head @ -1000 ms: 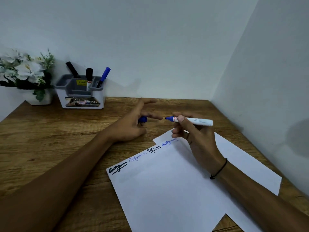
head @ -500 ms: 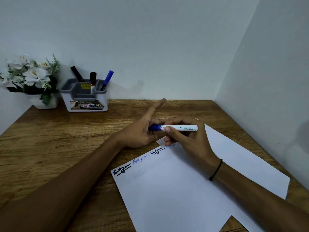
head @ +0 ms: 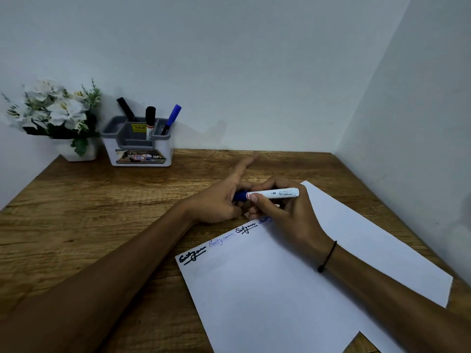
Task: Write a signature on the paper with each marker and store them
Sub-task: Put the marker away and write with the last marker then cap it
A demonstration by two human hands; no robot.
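A white marker (head: 277, 193) with a blue cap (head: 240, 196) lies level between my hands, just above the top edge of the white paper (head: 280, 284). My right hand (head: 285, 212) grips the white barrel. My left hand (head: 221, 200) pinches the blue cap, which sits on the marker's tip, index finger pointing away. Several signatures in black and blue run along the paper's top edge (head: 219, 242); my right hand partly covers the last blue one. The grey-and-white holder (head: 139, 146) at the back left holds two black markers and a blue one (head: 172, 118).
A white pot of white flowers (head: 54, 115) stands left of the holder against the wall. The wooden desk (head: 89, 212) is boxed in by walls behind and on the right. A second sheet lies under the paper at the right.
One second ago the cap was off, held in my left hand apart from the bare blue tip. My hands came together and the cap now sits on the marker.
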